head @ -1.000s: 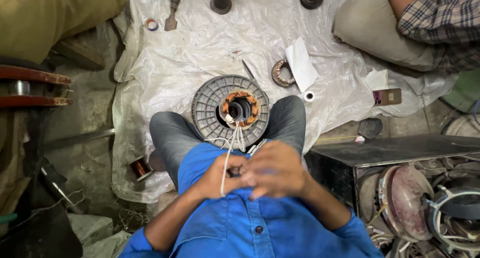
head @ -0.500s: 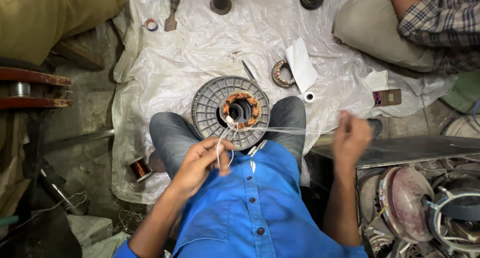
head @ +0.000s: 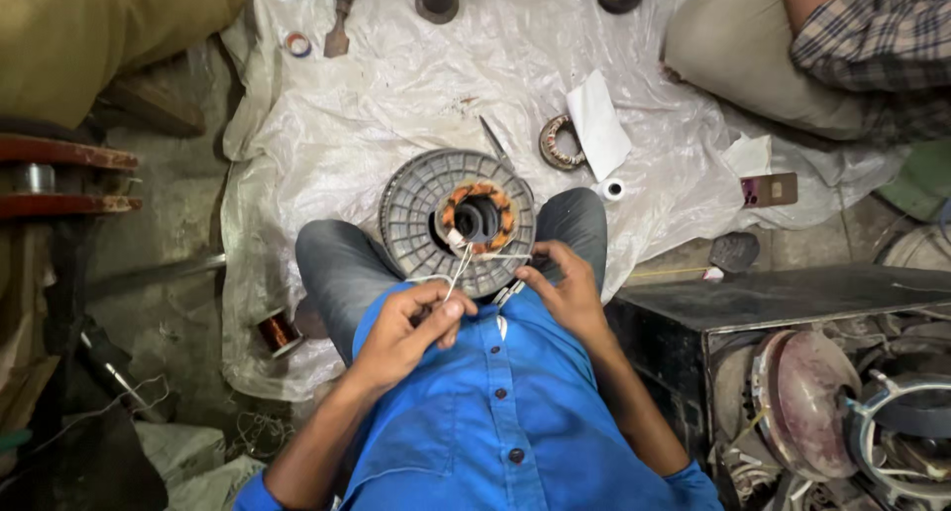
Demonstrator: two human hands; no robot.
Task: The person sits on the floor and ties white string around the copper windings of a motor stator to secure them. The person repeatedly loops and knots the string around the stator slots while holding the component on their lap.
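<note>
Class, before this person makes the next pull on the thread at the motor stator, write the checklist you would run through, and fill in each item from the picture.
1. Left hand grips the thread: ok, pinched between fingers.
2. Right hand on the thread: cannot tell, its fingers hide it.
3. Stator steady: ok, resting between the knees.
4. Thread runs into the copper coils: ok.
5. Thread free of tangles: cannot tell, too thin.
6. Scissors within reach: ok, lying on the sheet just beyond the stator.

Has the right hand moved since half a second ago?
Yes. The right hand has come back in from out over the black metal box toward the round grey stator housing, now resting by its lower right edge.
</note>
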